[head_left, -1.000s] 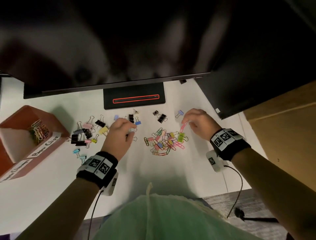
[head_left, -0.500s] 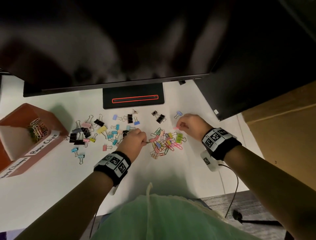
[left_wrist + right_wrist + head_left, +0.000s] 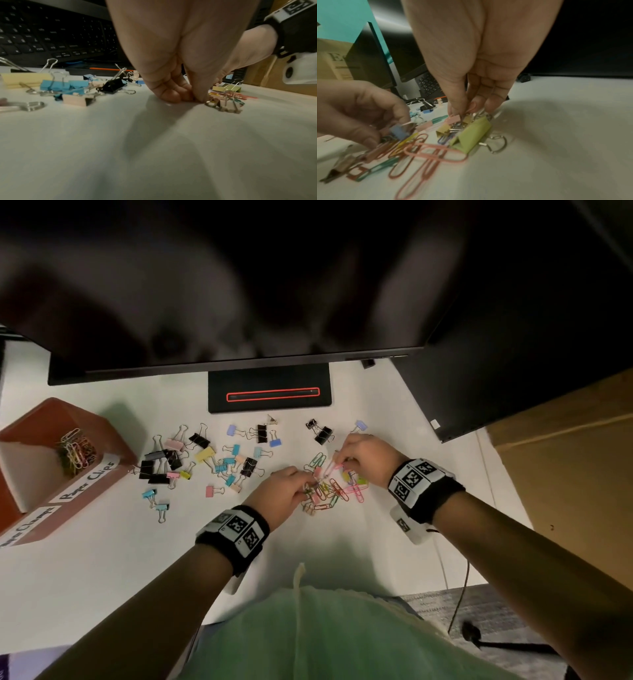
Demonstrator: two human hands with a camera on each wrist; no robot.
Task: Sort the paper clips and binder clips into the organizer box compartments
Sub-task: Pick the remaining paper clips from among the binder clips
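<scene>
Both hands in the pile [image 3: 330, 491]: left hand [image 3: 284, 496] pinches a light, snaggy clip, right hand [image 3: 366, 458] pinches stiff wire handles

Office desk setting: white desktop [image 3: 102, 559], monitor [image 3: 222, 302] on stand base [image 3: 270, 385], black keyboard [image 3: 51, 33], scattered binder clips [image 3: 205, 455], cardboard box [image 3: 565, 474] alongside.
</scene>
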